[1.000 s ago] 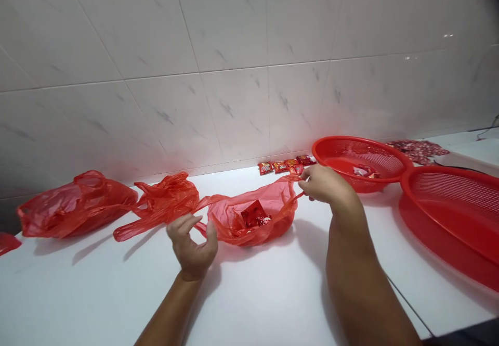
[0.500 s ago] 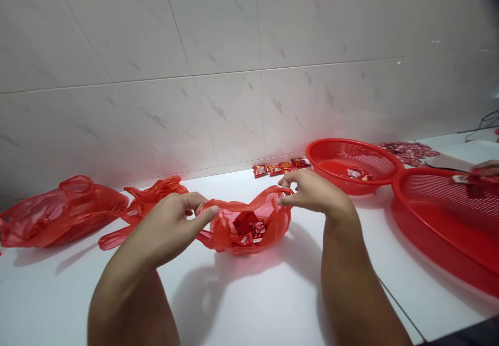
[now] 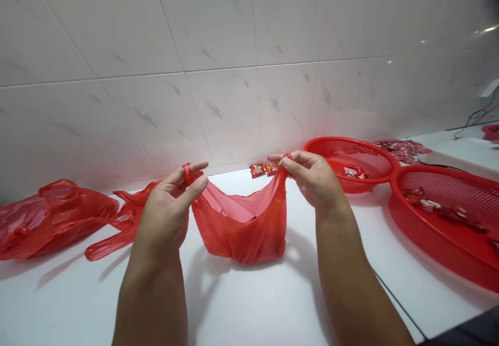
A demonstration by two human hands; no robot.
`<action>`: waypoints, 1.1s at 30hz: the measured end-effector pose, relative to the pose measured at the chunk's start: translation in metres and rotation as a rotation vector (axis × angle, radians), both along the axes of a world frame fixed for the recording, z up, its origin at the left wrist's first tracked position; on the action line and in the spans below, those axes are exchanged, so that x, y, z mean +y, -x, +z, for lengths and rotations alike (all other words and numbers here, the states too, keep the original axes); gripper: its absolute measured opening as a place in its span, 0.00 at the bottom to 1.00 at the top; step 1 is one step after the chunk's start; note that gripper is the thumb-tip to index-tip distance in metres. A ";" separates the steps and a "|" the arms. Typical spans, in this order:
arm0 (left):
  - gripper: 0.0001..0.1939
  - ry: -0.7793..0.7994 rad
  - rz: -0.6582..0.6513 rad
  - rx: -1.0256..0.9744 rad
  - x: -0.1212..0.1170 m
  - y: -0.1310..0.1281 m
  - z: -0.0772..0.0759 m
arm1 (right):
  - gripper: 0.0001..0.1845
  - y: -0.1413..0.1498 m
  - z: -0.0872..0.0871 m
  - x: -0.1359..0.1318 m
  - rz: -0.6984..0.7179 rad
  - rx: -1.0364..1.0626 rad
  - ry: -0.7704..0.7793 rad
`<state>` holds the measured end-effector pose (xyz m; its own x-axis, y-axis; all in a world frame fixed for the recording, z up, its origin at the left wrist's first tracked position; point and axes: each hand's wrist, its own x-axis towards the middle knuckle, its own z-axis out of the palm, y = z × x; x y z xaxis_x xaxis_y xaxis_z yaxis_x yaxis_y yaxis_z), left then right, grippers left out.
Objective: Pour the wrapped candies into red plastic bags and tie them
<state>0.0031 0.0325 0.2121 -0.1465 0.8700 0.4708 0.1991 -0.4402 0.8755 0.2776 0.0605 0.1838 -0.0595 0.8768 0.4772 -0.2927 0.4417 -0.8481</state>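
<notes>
A white counter [image 3: 78, 299] is carrying everything here: two crumpled red plastic bags [image 3: 50, 220] are lying at its left, small red snack packets [image 3: 262, 169] are sitting along its back edge, and two round red mesh baskets [image 3: 374, 168] [image 3: 429, 247] and a heap of patterned wrappers [image 3: 401, 150] are resting at its right.

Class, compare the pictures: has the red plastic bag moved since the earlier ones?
Yes, upward: the red plastic bag now has its handles level with the snack packets by the wall; earlier its mouth sat below them.

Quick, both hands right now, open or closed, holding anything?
Left hand: closed, pinching one handle of the red plastic bag.
Right hand: closed, pinching the bag's other handle.
</notes>
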 end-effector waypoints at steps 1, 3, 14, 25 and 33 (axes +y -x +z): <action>0.23 0.012 -0.009 -0.008 0.000 -0.001 -0.001 | 0.12 0.003 0.000 -0.001 0.004 0.041 -0.016; 0.20 0.001 -0.039 -0.019 -0.002 -0.001 0.000 | 0.15 0.008 0.001 -0.004 0.009 0.071 -0.047; 0.18 0.018 -0.125 0.714 -0.035 -0.020 0.008 | 0.26 0.056 0.009 -0.030 0.312 -0.665 0.052; 0.16 -0.026 -0.080 0.817 -0.036 -0.002 0.008 | 0.33 0.050 0.003 -0.016 0.513 -0.564 0.109; 0.09 -0.063 -0.200 0.839 -0.038 -0.008 0.011 | 0.30 0.053 -0.002 -0.010 0.392 -0.459 0.147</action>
